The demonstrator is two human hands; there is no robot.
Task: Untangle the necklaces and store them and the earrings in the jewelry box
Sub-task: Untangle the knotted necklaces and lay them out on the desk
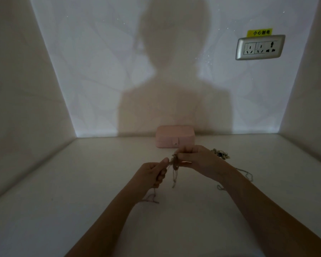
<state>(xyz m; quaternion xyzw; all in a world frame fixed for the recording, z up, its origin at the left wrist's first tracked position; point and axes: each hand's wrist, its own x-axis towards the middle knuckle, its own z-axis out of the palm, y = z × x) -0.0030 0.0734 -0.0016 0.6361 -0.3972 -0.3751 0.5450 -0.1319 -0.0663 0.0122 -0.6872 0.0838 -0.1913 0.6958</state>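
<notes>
Both hands up over the white table (82,182), working the tangled necklaces (174,164). Left hand (152,175): fingers curled, thumb and forefinger pinching a chain strand at the knot; a loose end hangs below the wrist. Right hand (198,160): fingers curled, pinching the knot from the other side. Chain loop dangles between them. Pink jewelry box (175,136) shut, against the back wall, just behind the hands. Small jewelry pile (220,154) beside the right wrist; too dim to identify.

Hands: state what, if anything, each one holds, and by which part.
Both pinch the tangled necklaces: the left hand a strand beside the knot, the right hand the knot's top.
</notes>
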